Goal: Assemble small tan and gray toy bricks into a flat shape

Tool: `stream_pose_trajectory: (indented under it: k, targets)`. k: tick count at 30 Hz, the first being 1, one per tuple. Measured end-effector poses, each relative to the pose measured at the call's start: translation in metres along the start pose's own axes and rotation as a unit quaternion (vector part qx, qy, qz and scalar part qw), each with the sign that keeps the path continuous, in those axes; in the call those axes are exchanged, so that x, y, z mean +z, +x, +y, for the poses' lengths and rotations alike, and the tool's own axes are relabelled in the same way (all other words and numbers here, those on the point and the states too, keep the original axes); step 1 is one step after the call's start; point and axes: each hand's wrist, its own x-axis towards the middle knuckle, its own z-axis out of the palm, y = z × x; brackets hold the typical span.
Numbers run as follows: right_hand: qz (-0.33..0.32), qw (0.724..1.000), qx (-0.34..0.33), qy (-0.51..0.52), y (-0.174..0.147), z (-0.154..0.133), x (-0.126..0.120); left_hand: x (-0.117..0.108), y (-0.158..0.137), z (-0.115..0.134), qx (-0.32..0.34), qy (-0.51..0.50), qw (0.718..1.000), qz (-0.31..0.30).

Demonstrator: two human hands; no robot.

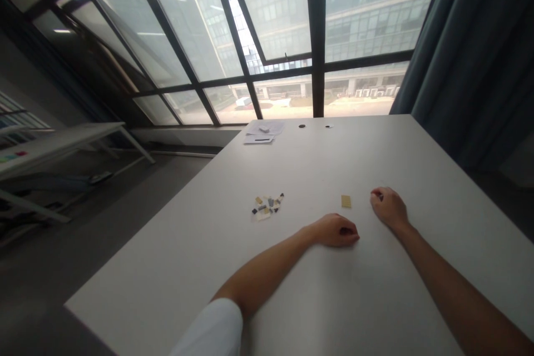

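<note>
Left hand [336, 230]: we are curling it; grip unclear;
Right hand [389, 207]: likewise, apart;
Tan plate [346, 201]: lying untouched, pointing lengthwise away from us

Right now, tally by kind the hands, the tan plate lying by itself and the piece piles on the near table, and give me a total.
Hands: 2 (left hand, right hand)
Tan plate: 1
Pile: 1, its pieces too small to count surely
Total: 4
</note>
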Motion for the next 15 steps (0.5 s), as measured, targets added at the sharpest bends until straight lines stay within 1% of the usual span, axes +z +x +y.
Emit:
stream_pose_trajectory:
  k: [2, 4, 8, 11, 12, 13, 15]
  targets:
    - [-0.001, 1.000, 0.000, -0.002, 0.000, 0.001, 0.001, -0.005, -0.002, 0.001, 0.004, -0.025, 1.000, -0.006]
    - [-0.002, 1.000, 0.001, -0.002, 0.000, 0.002, 0.001, -0.015, -0.004, 0.003, 0.011, -0.046, 0.999, -0.001]
    - [-0.004, 1.000, 0.001, 0.001, 0.000, 0.003, 0.002, -0.049, -0.012, 0.007, 0.003, -0.059, 0.997, 0.040]
    - [-0.005, 1.000, 0.001, 0.004, 0.000, 0.003, 0.002, -0.081, -0.023, 0.009, -0.013, -0.061, 0.992, 0.107]
    - [-0.004, 1.000, 0.000, 0.005, 0.000, 0.002, 0.002, -0.091, -0.029, 0.009, -0.024, -0.060, 0.988, 0.141]
    - [-0.004, 1.000, -0.001, 0.006, 0.000, 0.002, 0.002, -0.101, -0.035, 0.007, -0.040, -0.057, 0.980, 0.188]
    - [-0.004, 1.000, -0.002, 0.008, 0.001, 0.002, 0.002, -0.119, -0.048, -0.001, -0.079, -0.045, 0.962, 0.258]
